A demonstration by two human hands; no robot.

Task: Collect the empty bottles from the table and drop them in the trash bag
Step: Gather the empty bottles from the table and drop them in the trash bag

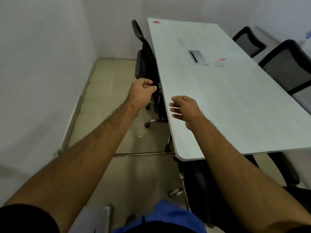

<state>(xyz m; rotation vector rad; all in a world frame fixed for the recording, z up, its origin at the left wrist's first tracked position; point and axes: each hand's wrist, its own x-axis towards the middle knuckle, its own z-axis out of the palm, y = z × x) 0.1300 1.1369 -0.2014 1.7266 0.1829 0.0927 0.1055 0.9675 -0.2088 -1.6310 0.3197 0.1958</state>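
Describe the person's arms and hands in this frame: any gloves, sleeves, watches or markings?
Both forearms are bare, with no gloves, watch or rings visible on the left hand or right hand. A dark short sleeve shows at the left upper arm. The picture is too blurred to rule out small markings.

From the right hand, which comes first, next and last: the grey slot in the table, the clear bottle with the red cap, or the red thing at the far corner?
From the right hand:
1. Grey slot, mid-table.
2. Clear bottle, right of the slot; these two are nearly tied.
3. Red thing, far left corner.
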